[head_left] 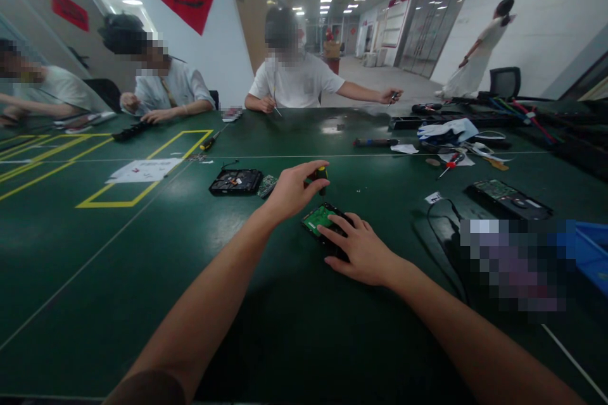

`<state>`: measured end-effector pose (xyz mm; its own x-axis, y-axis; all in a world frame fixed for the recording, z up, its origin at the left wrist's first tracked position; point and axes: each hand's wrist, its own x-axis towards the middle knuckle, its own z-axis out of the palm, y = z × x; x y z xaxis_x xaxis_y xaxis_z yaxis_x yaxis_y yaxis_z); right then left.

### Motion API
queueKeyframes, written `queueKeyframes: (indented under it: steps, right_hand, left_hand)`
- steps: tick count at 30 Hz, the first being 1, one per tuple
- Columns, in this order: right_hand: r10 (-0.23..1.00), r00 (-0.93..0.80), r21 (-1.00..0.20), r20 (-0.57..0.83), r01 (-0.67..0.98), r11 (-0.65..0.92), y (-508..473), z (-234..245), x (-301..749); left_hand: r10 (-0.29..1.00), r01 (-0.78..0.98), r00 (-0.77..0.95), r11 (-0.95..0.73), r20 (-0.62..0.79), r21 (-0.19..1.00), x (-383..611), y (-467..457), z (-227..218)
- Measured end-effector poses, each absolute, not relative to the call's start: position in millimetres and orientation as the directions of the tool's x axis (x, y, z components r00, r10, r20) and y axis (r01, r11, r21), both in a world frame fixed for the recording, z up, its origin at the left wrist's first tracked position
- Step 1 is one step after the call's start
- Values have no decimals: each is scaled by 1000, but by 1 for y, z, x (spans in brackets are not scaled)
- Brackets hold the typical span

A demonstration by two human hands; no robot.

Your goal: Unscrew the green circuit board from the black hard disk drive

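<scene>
My left hand [294, 193] pinches a screwdriver [322, 181] by its yellow-and-black handle. The tool stands nearly upright, its lower end over the far edge of a hard drive [316, 219]; whether the tip touches cannot be made out. On the table, that drive lies with its green circuit board facing up. My right hand [363, 250] grips it from the right, fingers spread across the top and thumb along the near side, covering much of it. Just left of my left hand are a loose circuit board [267, 186] and an opened black drive case [236, 181].
At the right lie another hard drive [510, 198], a cable [430, 221], a blue bin [591, 253] and a red screwdriver [451, 164]. Gloves [448, 131] lie behind. Another screwdriver [209, 141] and a paper sheet [142, 170] are at left. Several people sit across the table.
</scene>
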<state>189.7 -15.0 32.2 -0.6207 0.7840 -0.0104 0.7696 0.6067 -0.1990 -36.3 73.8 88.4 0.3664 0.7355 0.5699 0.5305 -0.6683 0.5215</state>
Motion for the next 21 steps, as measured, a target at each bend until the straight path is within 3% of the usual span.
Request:
queueKeyframes:
  steps: [11, 21]
  right_hand:
    - [781, -624, -199, -13, 767, 610, -15, 34, 189]
    - [788, -616, -197, -14, 774, 601, -15, 34, 188]
  left_hand:
    - [643, 412, 530, -765, 554, 494, -38, 69, 96]
    - [691, 577, 261, -671, 674, 465, -29, 68, 91]
